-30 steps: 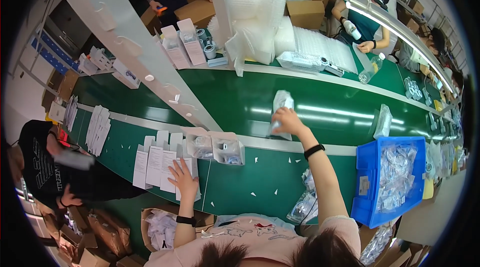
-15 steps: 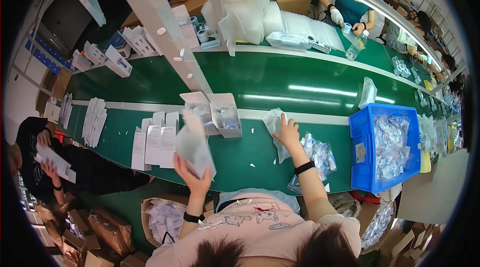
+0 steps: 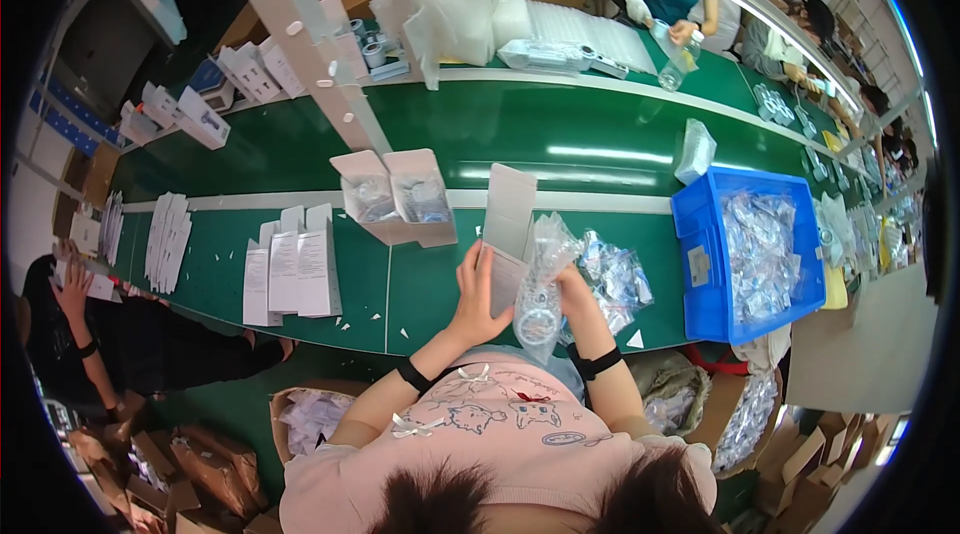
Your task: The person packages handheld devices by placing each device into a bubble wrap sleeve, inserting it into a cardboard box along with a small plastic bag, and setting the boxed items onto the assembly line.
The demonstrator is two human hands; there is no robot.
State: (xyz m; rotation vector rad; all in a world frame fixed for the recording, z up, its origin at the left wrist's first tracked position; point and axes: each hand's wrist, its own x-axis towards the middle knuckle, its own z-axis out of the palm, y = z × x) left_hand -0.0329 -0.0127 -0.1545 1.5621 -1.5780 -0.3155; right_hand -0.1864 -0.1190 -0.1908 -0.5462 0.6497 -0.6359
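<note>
White carton (image 3: 511, 199), flap raised, is gripped in the left hand (image 3: 480, 296) over the near part of the bench (image 3: 430, 284). A bubble-wrapped item (image 3: 546, 269) is clasped by the right hand (image 3: 578, 298), just right of the carton. Clear bagged parts (image 3: 618, 279) are heaped beyond the right hand, near a blue bin (image 3: 699, 309). Two open boxes (image 3: 424, 229), both filled, are placed side by side farther left.

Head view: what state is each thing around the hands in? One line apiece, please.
Left hand: gripping the white box
White box: open, flap up
Right hand: holding the bubble-wrap pouch
Bubble-wrap pouch: outside the white box
Pair of boxes: open, wrapped items inside
Clear packets: heaped on the table
Blue bin: open-topped, well filled
</note>
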